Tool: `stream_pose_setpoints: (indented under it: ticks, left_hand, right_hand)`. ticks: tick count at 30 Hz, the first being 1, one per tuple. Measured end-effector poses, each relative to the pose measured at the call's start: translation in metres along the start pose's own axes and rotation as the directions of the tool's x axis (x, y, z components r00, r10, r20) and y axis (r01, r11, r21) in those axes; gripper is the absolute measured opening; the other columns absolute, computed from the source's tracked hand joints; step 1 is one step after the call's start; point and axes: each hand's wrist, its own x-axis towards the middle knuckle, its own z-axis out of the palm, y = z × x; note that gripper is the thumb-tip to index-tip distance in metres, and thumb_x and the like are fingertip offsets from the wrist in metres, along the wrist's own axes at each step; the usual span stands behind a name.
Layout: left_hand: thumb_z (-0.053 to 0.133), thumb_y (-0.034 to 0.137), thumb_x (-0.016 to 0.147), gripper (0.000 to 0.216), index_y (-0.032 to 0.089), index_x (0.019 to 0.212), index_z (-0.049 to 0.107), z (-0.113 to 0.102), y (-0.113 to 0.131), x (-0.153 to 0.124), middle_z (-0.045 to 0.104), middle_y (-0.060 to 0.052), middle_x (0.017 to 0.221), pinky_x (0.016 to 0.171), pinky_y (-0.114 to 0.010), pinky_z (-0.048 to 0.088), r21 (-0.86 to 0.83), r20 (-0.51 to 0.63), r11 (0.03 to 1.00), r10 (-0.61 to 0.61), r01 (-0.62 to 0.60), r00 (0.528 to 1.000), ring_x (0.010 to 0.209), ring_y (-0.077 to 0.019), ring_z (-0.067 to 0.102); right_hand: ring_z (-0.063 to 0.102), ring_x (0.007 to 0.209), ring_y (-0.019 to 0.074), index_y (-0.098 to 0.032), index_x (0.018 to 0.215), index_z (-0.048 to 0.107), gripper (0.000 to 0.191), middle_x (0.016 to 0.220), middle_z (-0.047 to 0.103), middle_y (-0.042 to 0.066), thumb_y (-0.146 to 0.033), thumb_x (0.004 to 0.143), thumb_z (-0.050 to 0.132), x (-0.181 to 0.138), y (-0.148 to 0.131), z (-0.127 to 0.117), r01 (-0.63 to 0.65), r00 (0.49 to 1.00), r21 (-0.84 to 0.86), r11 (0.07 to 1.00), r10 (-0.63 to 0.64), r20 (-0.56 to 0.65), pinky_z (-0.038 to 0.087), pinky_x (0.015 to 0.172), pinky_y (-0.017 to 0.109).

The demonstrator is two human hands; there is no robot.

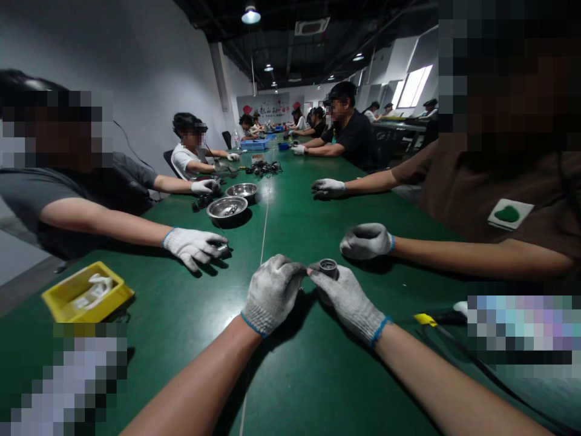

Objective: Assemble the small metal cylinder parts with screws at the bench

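Both my hands wear white knitted gloves with blue cuffs, and they meet low over the green table. My right hand point(347, 297) is closed around a small dark-grey round metal part point(328, 266), hollow at the top, held upright. My left hand point(273, 295) is closed too, its fingertips pinched together close to the right thumb. Whatever those left fingers hold, if anything, is hidden. A bit of bare or reddish fingertip shows where the two hands come together.
On the green table point(200, 327) stand two steel bowls point(227, 209), the nearer with small parts inside. A yellow bin point(86, 297) sits at left. Co-workers' gloved hands reach in from left point(195, 245) and right point(367, 241). A black cable with a yellow tag point(425, 320) lies at right.
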Motion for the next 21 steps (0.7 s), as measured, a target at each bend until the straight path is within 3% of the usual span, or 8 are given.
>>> stream_pose_setpoints:
  ticks: [4, 12, 21]
  left_hand:
    - [0.059, 0.023, 0.101, 0.015, 0.02, 0.102, 0.073, -0.0001, -0.0001, -0.0002, 0.069, -0.006, 0.091, 0.077, -0.03, 0.058, -0.009, -0.016, 1.0, 0.007, -0.007, 1.0, 0.084, -0.0184, 0.068]
    - [0.062, 0.021, 0.098, 0.013, 0.02, 0.102, 0.074, 0.0003, -0.0028, -0.0021, 0.068, -0.006, 0.088, 0.077, -0.03, 0.059, -0.033, 0.012, 0.999, -0.019, 0.019, 1.0, 0.082, -0.018, 0.067]
    - [0.057, 0.022, 0.101, 0.016, 0.02, 0.099, 0.073, 0.0023, -0.0022, -0.0018, 0.069, -0.006, 0.087, 0.074, -0.029, 0.057, 0.019, -0.032, 1.0, 0.01, -0.009, 0.999, 0.08, -0.0178, 0.067]
  right_hand:
    - [0.053, 0.06, 0.0175, -0.018, 0.075, 0.071, 0.036, 0.057, 0.057, -0.002, -0.054, 0.074, 0.074, 0.0, 0.0021, 0.0008, -0.013, 1.0, -0.004, 1.0, 0.013, 0.0, 0.043, 0.057, 0.03]
    - [0.056, 0.063, 0.0181, -0.018, 0.073, 0.072, 0.035, 0.063, 0.064, 0.001, -0.053, 0.072, 0.075, 0.0011, 0.0015, 0.0021, -0.003, 1.0, 0.008, 1.0, 0.003, -0.021, 0.046, 0.059, 0.031]
    - [0.058, 0.063, 0.0183, -0.017, 0.075, 0.073, 0.036, 0.065, 0.069, 0.003, -0.053, 0.073, 0.075, 0.0019, 0.0026, 0.0022, 0.018, 1.0, 0.007, 1.0, -0.018, -0.003, 0.047, 0.06, 0.031]
